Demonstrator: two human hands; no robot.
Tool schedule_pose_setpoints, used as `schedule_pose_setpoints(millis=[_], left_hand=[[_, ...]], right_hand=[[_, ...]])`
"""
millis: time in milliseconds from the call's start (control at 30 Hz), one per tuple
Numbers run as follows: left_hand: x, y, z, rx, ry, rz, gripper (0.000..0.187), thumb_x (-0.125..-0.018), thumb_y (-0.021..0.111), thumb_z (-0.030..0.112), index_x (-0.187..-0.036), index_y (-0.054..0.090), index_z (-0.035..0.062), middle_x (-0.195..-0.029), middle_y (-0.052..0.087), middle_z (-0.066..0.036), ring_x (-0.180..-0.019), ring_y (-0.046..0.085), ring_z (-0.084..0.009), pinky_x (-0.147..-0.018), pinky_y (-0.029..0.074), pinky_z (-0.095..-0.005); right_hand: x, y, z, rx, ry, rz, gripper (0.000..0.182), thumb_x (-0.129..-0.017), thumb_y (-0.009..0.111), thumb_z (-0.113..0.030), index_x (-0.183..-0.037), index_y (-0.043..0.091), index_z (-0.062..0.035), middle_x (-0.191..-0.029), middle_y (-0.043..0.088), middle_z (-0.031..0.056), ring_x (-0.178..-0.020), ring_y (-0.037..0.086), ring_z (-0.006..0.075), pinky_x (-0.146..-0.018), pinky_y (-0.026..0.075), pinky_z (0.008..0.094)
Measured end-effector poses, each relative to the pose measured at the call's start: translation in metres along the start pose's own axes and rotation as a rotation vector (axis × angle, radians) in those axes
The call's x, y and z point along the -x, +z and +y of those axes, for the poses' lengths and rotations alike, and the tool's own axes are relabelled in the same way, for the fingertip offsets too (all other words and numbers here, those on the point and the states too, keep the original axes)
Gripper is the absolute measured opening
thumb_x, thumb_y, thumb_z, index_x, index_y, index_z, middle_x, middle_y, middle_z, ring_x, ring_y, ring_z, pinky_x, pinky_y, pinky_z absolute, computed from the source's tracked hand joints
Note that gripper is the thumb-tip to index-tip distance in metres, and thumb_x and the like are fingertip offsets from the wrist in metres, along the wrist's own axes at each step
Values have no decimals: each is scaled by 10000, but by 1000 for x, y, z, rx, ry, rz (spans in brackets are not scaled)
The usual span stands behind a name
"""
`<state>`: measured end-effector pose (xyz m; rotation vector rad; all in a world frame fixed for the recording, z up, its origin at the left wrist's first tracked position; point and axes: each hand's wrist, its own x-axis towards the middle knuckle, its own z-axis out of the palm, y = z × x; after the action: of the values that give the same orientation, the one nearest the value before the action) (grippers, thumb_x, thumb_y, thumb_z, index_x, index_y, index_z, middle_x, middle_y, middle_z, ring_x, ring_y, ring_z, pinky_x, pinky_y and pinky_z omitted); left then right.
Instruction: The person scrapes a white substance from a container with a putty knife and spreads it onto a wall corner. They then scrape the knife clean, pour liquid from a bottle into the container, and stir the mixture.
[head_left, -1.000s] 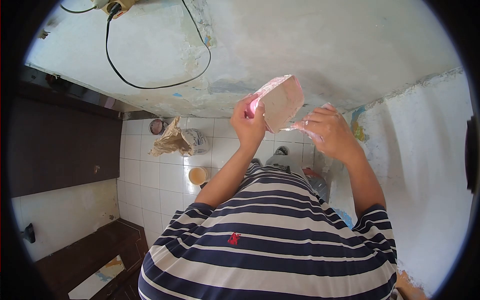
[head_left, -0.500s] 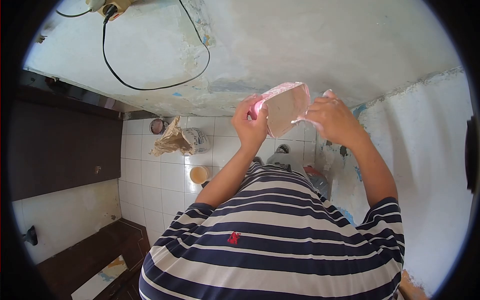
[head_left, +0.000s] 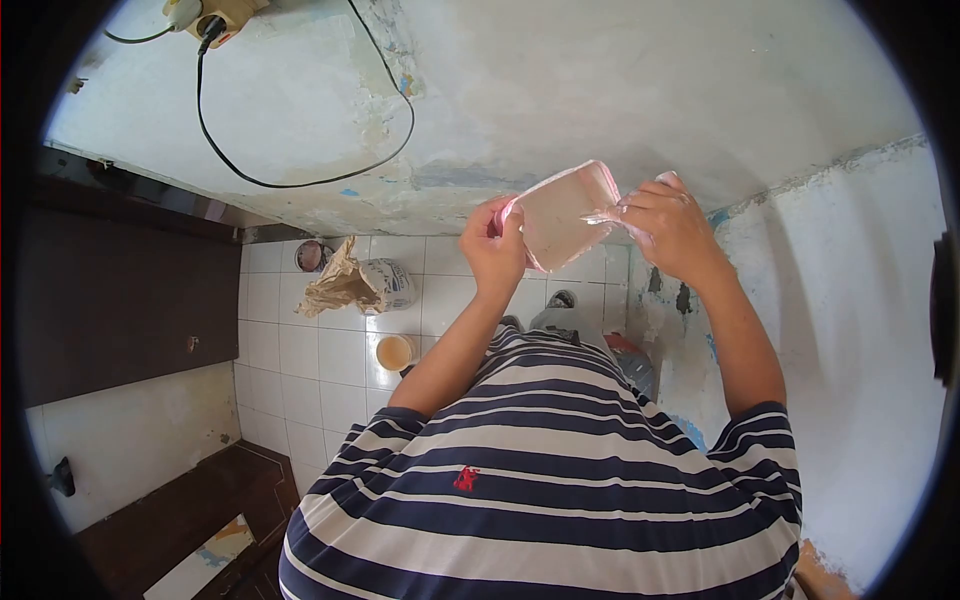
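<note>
A pink rectangular container (head_left: 567, 218) with whitish smears on its rim is held up in front of the wall, its open side facing me. My left hand (head_left: 494, 247) grips its left edge, thumb at the near side. My right hand (head_left: 668, 225) is closed around a small whitish tool (head_left: 632, 226), whose smeared tip reaches over the container's right side. The fingers hide most of the tool, so its kind is unclear.
A white bucket (head_left: 398, 284) with torn brown paper (head_left: 340, 284), a tub (head_left: 396, 352) and a small pot (head_left: 312, 256) stand on the tiled floor (head_left: 342, 350). A black cable (head_left: 290, 186) hangs on the patchy wall (head_left: 600, 90). A dark panel (head_left: 120, 290) is at left.
The container has tilted so that more of its inside faces me. My right hand has moved slightly, and the tool's tip now lies over the container's inside.
</note>
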<state>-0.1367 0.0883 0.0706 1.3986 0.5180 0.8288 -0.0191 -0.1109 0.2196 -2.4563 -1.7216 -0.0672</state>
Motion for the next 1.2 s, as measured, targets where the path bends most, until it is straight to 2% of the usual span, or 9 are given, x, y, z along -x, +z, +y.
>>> schedule_pose_setpoints(millis=[167, 300, 400, 467, 667, 800, 867, 1100, 1200], left_hand=[[2, -4, 0, -43, -78, -9, 204, -959, 637, 148, -1044, 697, -28, -809, 668, -25, -692, 568, -69, -627, 453, -236], [1, -5, -3, -14, 27, -15, 202, -959, 639, 151, -1039, 698, -24, -793, 666, -24, -676, 560, -65, -611, 446, -231], [0, -2, 2, 65, -70, -62, 199, -958, 636, 149, -1034, 697, -25, -796, 668, -29, -687, 565, -63, -614, 444, -226], [3, 0, 1, 35, -50, -46, 197, -962, 625, 144, -1024, 693, -30, -790, 664, -33, -666, 562, -62, -590, 441, -231], [8, 2, 7, 58, -198, 15, 190, -977, 600, 153, -980, 675, -21, -753, 634, -19, -598, 530, -60, -532, 420, -242], [1, -10, 8, 13, -218, 60, 200, -986, 590, 168, -964, 667, -14, -769, 631, -21, -644, 539, -66, -569, 431, -245], [-4, -13, 4, 109, -224, 145, 196, -972, 621, 166, -925, 677, -16, -723, 610, 6, -619, 506, -56, -553, 399, -247], [4, -11, -6, 173, -272, 120, 219, -989, 607, 177, -920, 671, -20, -752, 623, -6, -653, 521, -56, -584, 406, -236], [6, -11, -3, 139, -336, 37, 233, -1015, 559, 183, -951, 664, -14, -821, 635, -21, -747, 545, -80, -680, 443, -246]], right_hand=[[11, -2, -9, -160, 15, 89, 241, -820, 681, -64, -1033, 770, -134, -899, 708, 31, -897, 609, 219, -892, 433, 402], [18, -3, -7, -243, 25, 56, 259, -813, 681, -51, -1043, 770, -134, -902, 713, 29, -892, 615, 219, -891, 433, 399], [18, 8, 0, -20, -3, 57, 283, -799, 681, -39, -1050, 767, -137, -915, 719, 20, -884, 621, 217, -887, 434, 389], [15, 5, -6, -44, 29, 228, 298, -786, 684, -37, -1057, 764, -133, -903, 712, 8, -884, 626, 222, -885, 440, 392], [24, 19, -46, -272, 115, 246, 306, -770, 693, -46, -1057, 775, -113, -933, 711, 51, -846, 615, 246, -808, 490, 389], [36, 17, -39, -198, 189, 218, 349, -747, 706, -32, -1068, 773, -151, -916, 699, -6, -849, 592, 214, -771, 511, 371], [45, 10, -37, -115, -8, 152, 358, -735, 705, -34, -1063, 782, -156, -906, 688, -12, -874, 575, 223, -783, 509, 378], [57, -9, -37, -15, -52, 178, 401, -701, 706, -37, -1074, 781, -164, -871, 662, -6, -882, 566, 247, -770, 509, 384], [54, -11, -26, -97, 34, 241, 368, -778, 691, 9, -1122, 754, -107, -921, 695, 7, -840, 607, 186, -763, 517, 335]])
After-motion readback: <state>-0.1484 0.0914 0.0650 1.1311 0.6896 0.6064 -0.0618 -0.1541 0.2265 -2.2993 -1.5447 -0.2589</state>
